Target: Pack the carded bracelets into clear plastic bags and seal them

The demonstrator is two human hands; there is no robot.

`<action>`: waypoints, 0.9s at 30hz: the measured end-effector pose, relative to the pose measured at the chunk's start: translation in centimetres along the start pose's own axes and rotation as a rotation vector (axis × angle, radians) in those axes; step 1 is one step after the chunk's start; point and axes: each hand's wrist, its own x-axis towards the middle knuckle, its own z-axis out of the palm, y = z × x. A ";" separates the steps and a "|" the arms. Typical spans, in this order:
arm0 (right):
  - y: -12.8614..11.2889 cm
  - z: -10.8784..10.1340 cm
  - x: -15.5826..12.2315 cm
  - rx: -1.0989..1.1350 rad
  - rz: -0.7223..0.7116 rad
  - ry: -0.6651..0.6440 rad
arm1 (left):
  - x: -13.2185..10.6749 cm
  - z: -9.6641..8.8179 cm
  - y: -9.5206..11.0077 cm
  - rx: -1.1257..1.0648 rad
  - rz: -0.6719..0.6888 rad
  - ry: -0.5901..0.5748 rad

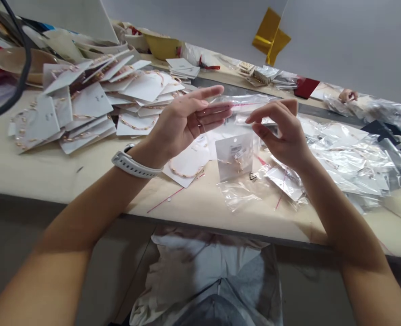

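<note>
My left hand (195,113) is raised over the table with its fingers stretched out and a white watch band on the wrist. Just past its fingertips lies a clear plastic bag (251,100) with a thin pink line along it; whether the hand touches it I cannot tell. My right hand (280,127) hovers opposite, fingers bent, thumb and index tips slightly apart with nothing visible between them. Below, between the hands, a bagged jewelry card (234,158) with a barcode label lies on the table. A white card with a beaded bracelet (186,170) is left of it, partly under my left hand.
Many white jewelry cards (91,106) are heaped at the left. Clear-bagged cards (350,158) pile up at the right. Pink strips (166,200) lie near the table's front edge. A yellow bowl (161,45) stands behind; another person's hand (348,95) shows at the far right.
</note>
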 end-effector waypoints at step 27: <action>-8.2 -9.1 -2.2 0.106 -0.011 0.189 | -2.5 7.8 7.7 0.349 0.103 -0.380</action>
